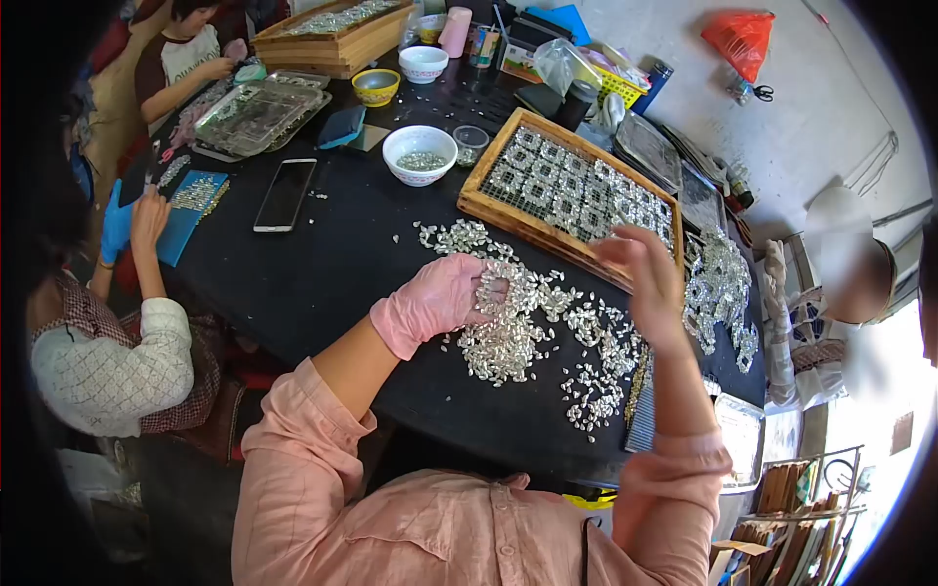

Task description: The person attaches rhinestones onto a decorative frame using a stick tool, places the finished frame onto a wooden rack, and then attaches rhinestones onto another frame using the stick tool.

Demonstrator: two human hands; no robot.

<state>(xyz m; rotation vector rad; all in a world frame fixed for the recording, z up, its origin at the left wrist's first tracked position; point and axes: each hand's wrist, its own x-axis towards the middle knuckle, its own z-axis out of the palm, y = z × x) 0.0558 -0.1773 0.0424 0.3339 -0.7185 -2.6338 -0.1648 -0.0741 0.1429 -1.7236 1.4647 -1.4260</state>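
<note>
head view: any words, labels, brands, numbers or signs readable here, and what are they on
None can be quoted with certainty.
Co-worker's shirt: large dark letters, too blurred to read surely.
Can: printed, too small to read.
Box: coloured print, too small to read.
Phone: no readable text.

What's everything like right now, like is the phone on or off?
Left hand: pink-gloved, in shiny bits.
Right hand: bare, raised, blurry.
Shiny bits: loose, heaped and scattered.
Phone: flat, screen dark.
Front white bowl: partly filled.
Wooden-framed tray: loaded.
Red bag: hanging.
</note>
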